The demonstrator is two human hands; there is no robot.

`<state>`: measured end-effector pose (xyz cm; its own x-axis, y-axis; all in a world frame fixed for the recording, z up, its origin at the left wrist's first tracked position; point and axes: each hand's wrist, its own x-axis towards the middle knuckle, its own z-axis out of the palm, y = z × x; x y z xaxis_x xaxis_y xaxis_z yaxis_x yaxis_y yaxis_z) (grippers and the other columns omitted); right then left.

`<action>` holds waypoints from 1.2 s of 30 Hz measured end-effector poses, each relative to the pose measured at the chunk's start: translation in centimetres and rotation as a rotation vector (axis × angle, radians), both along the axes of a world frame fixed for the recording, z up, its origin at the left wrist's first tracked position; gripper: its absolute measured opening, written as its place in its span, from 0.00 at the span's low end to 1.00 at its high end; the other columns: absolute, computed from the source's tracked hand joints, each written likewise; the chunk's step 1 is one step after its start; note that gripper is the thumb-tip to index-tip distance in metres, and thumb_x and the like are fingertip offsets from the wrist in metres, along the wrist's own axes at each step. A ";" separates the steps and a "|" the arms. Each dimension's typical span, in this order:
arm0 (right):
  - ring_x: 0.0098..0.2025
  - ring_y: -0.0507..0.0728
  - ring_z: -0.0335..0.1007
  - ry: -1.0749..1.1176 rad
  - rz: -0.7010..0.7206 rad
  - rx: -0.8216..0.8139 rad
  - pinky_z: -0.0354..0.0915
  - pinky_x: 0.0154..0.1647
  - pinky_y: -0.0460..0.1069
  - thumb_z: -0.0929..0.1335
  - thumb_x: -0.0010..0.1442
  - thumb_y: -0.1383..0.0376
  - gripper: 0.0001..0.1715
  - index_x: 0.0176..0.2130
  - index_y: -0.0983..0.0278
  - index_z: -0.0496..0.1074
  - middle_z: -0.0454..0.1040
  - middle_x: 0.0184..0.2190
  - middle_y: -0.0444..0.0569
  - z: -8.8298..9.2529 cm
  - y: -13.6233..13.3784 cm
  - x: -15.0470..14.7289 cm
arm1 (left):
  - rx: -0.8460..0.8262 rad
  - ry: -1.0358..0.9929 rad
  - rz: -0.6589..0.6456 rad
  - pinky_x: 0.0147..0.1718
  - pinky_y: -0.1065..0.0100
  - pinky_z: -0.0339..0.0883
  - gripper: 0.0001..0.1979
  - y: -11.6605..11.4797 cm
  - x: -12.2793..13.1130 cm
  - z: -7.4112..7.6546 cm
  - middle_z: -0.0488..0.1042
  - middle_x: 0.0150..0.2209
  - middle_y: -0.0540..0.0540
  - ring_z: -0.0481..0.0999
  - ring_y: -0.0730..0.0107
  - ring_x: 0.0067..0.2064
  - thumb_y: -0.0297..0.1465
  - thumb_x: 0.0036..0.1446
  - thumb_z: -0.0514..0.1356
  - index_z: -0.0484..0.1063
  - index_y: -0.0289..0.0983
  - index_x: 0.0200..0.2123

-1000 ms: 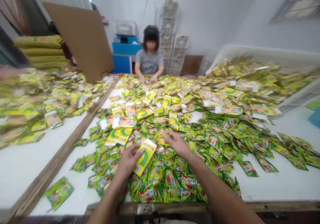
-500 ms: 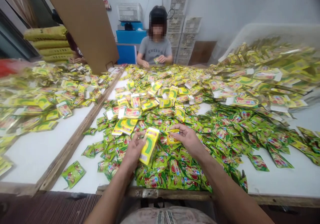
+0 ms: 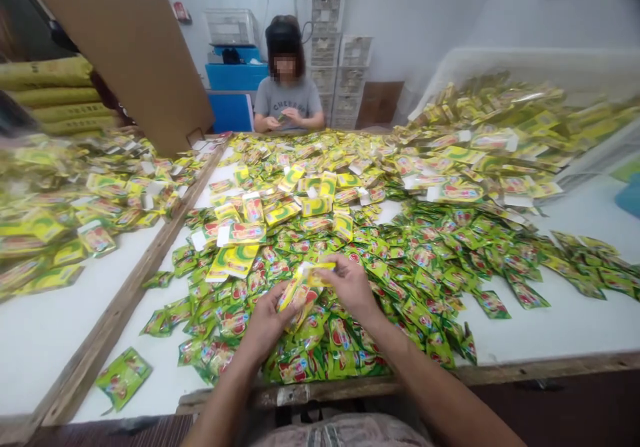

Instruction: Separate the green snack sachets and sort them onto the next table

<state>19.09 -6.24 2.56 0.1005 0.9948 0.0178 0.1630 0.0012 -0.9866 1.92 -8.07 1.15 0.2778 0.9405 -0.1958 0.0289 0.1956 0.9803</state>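
My left hand [image 3: 269, 318] is closed around a small yellow printed carton [image 3: 299, 302], tilted with its upper end away from me. In my right hand [image 3: 353, 291], thumb and fingers pinch a small yellow packet [image 3: 321, 272]. The packet meets the carton's upper end; whether it is inside the opening I cannot tell. Beneath both hands lies a thick pile of green sachets [image 3: 345, 334] with red pictures. Just beyond the left hand, flat yellow cartons [image 3: 233, 260] rest on the pile.
A wooden strip [image 3: 125, 294] divides the white table. More cartons heap up on the left [image 3: 40, 230] and around a clear bin [image 3: 450, 67] at right. One sachet [image 3: 124, 378] lies apart at lower left. Across the table sits a person [image 3: 287, 97] beside a cardboard sheet [image 3: 125, 54].
My hands have come together, bringing the yellow packet to the carton's upper end. The carton has turned in my left hand to another face. The view has swung right.
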 end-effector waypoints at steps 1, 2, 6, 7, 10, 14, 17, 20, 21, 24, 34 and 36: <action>0.25 0.52 0.62 -0.022 0.019 0.017 0.59 0.26 0.46 0.69 0.48 0.59 0.12 0.32 0.64 0.71 0.70 0.25 0.44 0.1 0.4 0.6 | -0.007 -0.019 0.010 0.41 0.66 0.66 0.20 0.0 0.0 0.2 0.76 0.42 0.44 0.74 0.61 0.41 0.38 0.48 0.62 0.72 0.36 0.44; 0.26 0.52 0.63 -0.068 0.064 0.037 0.59 0.27 0.46 0.69 0.49 0.60 0.11 0.32 0.65 0.72 0.71 0.26 0.44 0.2 0.8 1.2 | -0.012 -0.032 0.016 0.40 0.66 0.66 0.20 0.0 0.0 0.3 0.76 0.41 0.44 0.74 0.61 0.41 0.39 0.48 0.62 0.72 0.36 0.44; 0.28 0.51 0.61 -0.309 0.334 0.062 0.57 0.28 0.45 0.71 0.47 0.64 0.07 0.30 0.64 0.75 0.69 0.28 0.44 0.5 1.7 2.7 | -0.017 -0.009 -0.052 0.39 0.67 0.66 0.19 -0.2 0.0 1.0 0.76 0.41 0.44 0.74 0.60 0.40 0.39 0.48 0.62 0.74 0.36 0.43; 0.27 0.51 0.60 -0.358 0.364 0.052 0.56 0.27 0.44 0.71 0.47 0.65 0.06 0.30 0.63 0.75 0.68 0.26 0.43 0.5 1.6 2.7 | -0.020 -0.004 -0.077 0.39 0.67 0.66 0.19 -0.2 0.0 1.0 0.76 0.40 0.44 0.74 0.60 0.40 0.39 0.48 0.62 0.75 0.36 0.42; 0.26 0.50 0.58 -0.437 0.348 0.019 0.55 0.26 0.44 0.71 0.46 0.69 0.07 0.31 0.63 0.75 0.64 0.23 0.41 0.5 0.7 2.2 | -0.069 -0.051 -0.120 0.39 0.67 0.66 0.19 -0.4 0.1 0.6 0.77 0.40 0.45 0.74 0.61 0.40 0.38 0.47 0.63 0.75 0.37 0.42; 0.30 0.51 0.64 -0.328 0.319 -0.009 0.59 0.30 0.45 0.68 0.50 0.66 0.14 0.40 0.62 0.72 0.69 0.28 0.42 0.3 -0.7 2.1 | -0.249 -0.191 -0.062 0.32 0.69 0.67 0.21 -0.7 0.2 -0.4 0.78 0.37 0.44 0.75 0.66 0.33 0.36 0.44 0.66 0.73 0.35 0.43; 0.33 0.53 0.67 -0.318 0.145 -0.010 0.62 0.33 0.47 0.65 0.55 0.58 0.18 0.44 0.63 0.70 0.72 0.33 0.47 0.3 -0.3 3.9 | -0.353 -0.276 0.002 0.29 0.71 0.67 0.23 -0.6 0.5 -0.6 0.78 0.34 0.44 0.75 0.68 0.29 0.35 0.40 0.68 0.73 0.36 0.43; 0.33 0.57 0.66 -0.670 -0.180 0.010 0.60 0.33 0.49 0.65 0.53 0.53 0.18 0.36 0.65 0.70 0.71 0.30 0.49 0.0 1.3 6.3 | -0.394 -0.361 0.040 0.31 0.70 0.68 0.27 -0.3 0.9 -0.3 0.78 0.35 0.44 0.76 0.69 0.29 0.33 0.38 0.69 0.71 0.36 0.45; 0.33 0.58 0.65 -0.794 -0.204 0.000 0.59 0.33 0.49 0.66 0.52 0.52 0.18 0.32 0.65 0.70 0.70 0.29 0.49 -0.2 1.9 6.9 | -0.397 -0.379 0.058 0.31 0.70 0.69 0.28 -0.2 1.1 -0.2 0.78 0.36 0.44 0.76 0.69 0.29 0.33 0.37 0.70 0.71 0.36 0.45; 0.29 0.56 0.62 -0.928 -0.106 -0.025 0.56 0.30 0.48 0.67 0.51 0.52 0.18 0.22 0.63 0.63 0.66 0.23 0.47 -1.1 2.9 7.9 | -0.383 -0.388 0.117 0.31 0.69 0.70 0.29 0.0 1.3 0.0 0.78 0.37 0.43 0.77 0.68 0.29 0.33 0.36 0.70 0.70 0.36 0.46; 0.30 0.56 0.64 -0.391 -0.180 0.112 0.58 0.31 0.48 0.64 0.54 0.55 0.16 0.39 0.62 0.68 0.72 0.34 0.48 -1.2 2.2 8.0 | -0.299 -0.254 0.201 0.33 0.67 0.70 0.32 0.4 0.8 -0.5 0.77 0.42 0.41 0.77 0.63 0.36 0.36 0.36 0.70 0.69 0.36 0.48; 0.27 0.55 0.63 -0.399 -0.236 0.051 0.58 0.30 0.48 0.65 0.52 0.53 0.18 0.37 0.62 0.71 0.73 0.31 0.47 -0.9 2.4 7.9 | -0.286 -0.251 0.196 0.33 0.67 0.69 0.32 0.4 0.8 -0.4 0.77 0.42 0.42 0.77 0.63 0.35 0.36 0.36 0.70 0.70 0.36 0.48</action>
<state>26.96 -3.80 1.65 0.2990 0.9425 0.1493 0.5311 -0.0344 -0.8466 2.71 -7.64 0.79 0.1710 0.8978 -0.4058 -0.2683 0.4388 0.8576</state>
